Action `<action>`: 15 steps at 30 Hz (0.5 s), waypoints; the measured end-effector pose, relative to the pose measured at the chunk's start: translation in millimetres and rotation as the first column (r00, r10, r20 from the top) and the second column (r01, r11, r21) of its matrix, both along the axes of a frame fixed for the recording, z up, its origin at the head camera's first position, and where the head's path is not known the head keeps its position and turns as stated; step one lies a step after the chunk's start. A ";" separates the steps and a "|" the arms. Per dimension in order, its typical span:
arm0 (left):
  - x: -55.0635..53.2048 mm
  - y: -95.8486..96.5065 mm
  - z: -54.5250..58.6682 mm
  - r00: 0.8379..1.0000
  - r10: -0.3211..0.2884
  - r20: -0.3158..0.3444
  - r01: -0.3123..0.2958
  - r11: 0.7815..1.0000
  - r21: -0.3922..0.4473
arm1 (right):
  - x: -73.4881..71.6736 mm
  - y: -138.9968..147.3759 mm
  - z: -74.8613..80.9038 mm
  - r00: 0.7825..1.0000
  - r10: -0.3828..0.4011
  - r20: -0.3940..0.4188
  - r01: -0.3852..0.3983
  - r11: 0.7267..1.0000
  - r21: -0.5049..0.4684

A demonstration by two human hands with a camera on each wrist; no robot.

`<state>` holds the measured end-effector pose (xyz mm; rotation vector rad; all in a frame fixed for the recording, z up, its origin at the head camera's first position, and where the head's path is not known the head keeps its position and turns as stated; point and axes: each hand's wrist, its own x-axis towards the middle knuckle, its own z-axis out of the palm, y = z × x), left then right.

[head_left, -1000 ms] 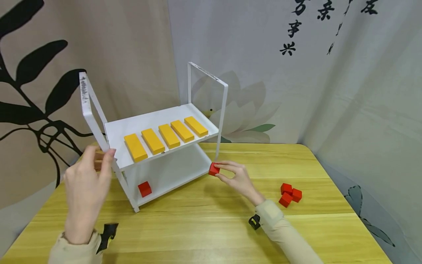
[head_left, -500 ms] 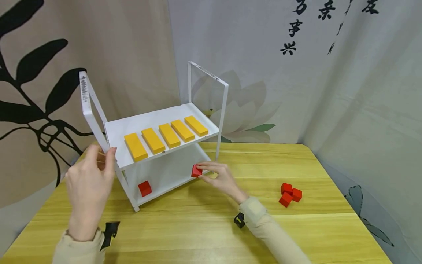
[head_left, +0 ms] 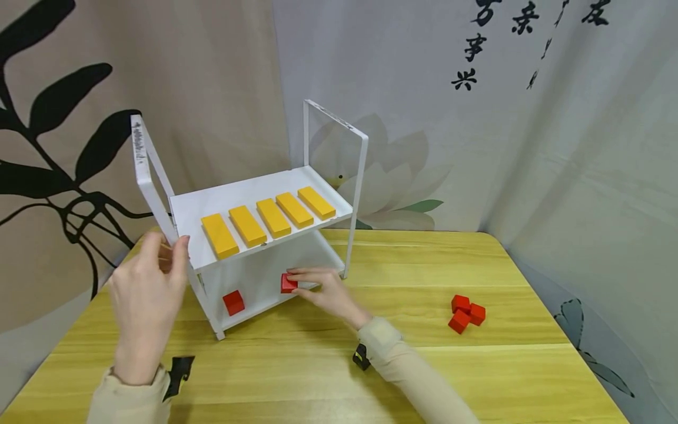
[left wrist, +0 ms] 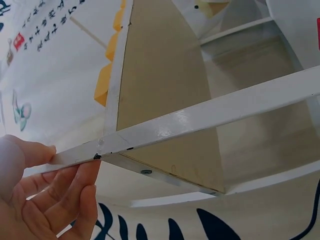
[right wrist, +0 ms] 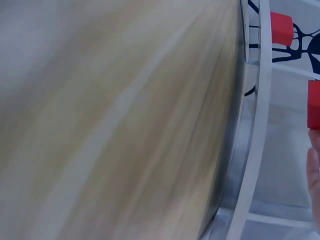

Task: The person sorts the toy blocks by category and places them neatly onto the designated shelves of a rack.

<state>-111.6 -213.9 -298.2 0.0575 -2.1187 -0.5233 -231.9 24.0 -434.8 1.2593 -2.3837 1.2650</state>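
Note:
My left hand [head_left: 150, 300] pinches the left front post of a white two-tier rack [head_left: 238, 191] between thumb and fingers; the left wrist view shows the thumb on one side of the white bar [left wrist: 75, 154] and fingers on the other. My right hand [head_left: 331, 294] pinches a red cube [head_left: 288, 284] by thumb and fingertips, at the front of the lower shelf [head_left: 265, 277]. A second red cube [head_left: 233, 302] sits on that shelf's left end. Several yellow blocks [head_left: 273, 218] lie in a row on the upper shelf. In the right wrist view the held cube [right wrist: 314, 105] shows at the edge.
A small cluster of red cubes [head_left: 459, 314] lies on the wooden table [head_left: 529, 377] at the right. The rack's raised end frames [head_left: 362, 171] stand above the upper shelf. A printed curtain [head_left: 402, 88] hangs behind the table.
My right hand has carried the red cube leftward, from beside the rack's right post to in front of the lower shelf's middle. My left hand keeps its hold on the post.

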 end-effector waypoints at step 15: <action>-0.7 -0.7 -1.2 1.000 -0.004 0.000 0.004 1.000 0.007 | 0.3 -37.2 -6.0 0.980 0.056 0.191 -0.054 0.998 -0.011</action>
